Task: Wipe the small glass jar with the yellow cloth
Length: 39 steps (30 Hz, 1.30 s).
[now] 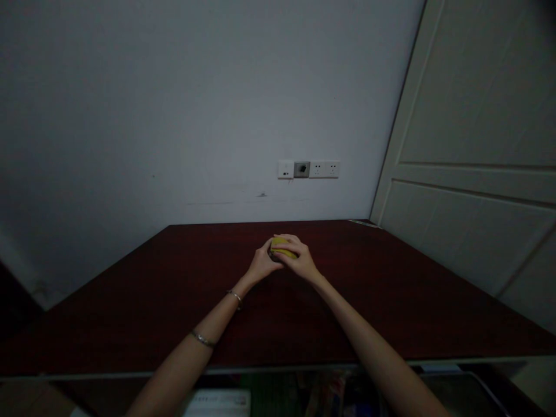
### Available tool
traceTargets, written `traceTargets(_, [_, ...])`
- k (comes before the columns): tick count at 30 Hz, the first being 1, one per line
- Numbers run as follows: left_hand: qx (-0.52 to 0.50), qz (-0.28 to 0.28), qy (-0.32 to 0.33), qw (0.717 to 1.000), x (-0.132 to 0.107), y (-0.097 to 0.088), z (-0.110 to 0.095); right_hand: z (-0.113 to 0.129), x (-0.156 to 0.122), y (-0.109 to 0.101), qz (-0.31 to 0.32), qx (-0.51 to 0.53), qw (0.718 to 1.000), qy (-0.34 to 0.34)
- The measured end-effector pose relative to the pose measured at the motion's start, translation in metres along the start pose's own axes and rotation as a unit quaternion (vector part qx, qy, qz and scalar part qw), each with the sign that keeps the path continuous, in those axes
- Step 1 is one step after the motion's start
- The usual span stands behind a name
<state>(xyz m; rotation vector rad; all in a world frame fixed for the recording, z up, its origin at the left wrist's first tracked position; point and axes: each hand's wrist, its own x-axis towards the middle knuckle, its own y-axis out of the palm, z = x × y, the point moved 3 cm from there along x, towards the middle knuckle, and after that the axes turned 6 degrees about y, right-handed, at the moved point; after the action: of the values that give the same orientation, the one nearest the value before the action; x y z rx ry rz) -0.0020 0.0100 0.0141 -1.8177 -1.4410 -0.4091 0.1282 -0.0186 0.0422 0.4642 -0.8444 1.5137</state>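
Observation:
A small yellow object with a dark, shiny-looking part at its left side is held between both hands over the far middle of the dark red table. My left hand wraps its left and lower side, with the thumb along the near edge. Across the top and right side curl the fingers of my right hand. Fingers cover much of the object, so its exact kind cannot be made out. Two bracelets circle my left forearm.
Behind the table rises a pale wall with a row of switches and sockets. A panelled door stands along the right side. Below the table's front edge, a white box-like thing and other dim items show on a lower level.

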Motion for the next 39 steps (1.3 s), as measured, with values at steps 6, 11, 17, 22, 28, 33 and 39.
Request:
traceTargets(6, [-0.129, -0.004, -0.044, 0.991, 0.003, 0.003, 0.004, -0.012, 0.007, -0.007, -0.054, 0.106, 0.989, 0.091])
traceTargets(11, [-0.166, -0.006, -0.075, 0.983, 0.003, 0.004, 0.009, -0.013, 0.007, -0.011, -0.033, 0.097, 0.992, 0.073])
traceTargets(17, [-0.14, -0.008, -0.061, 0.988, 0.003, 0.003, 0.012, -0.009, 0.006, -0.009, -0.011, 0.069, 0.996, 0.05])
traceTargets(22, [-0.117, 0.014, -0.057, 0.991, 0.003, 0.004, 0.005, -0.02, 0.007, -0.01, -0.077, 0.102, 0.983, 0.135])
traceTargets(28, [-0.017, 0.005, -0.036, 0.999, 0.003, 0.004, 0.007, -0.008, 0.003, -0.006, -0.029, -0.023, 0.999, 0.002])
traceTargets(33, [0.037, 0.002, -0.044, 0.998, 0.001, 0.004, 0.011, -0.005, 0.001, -0.002, -0.005, -0.081, 0.996, -0.031])
traceTargets(39, [0.112, 0.024, -0.038, 0.993, 0.0, 0.004, 0.002, -0.018, 0.003, -0.002, -0.07, -0.049, 0.996, 0.036])
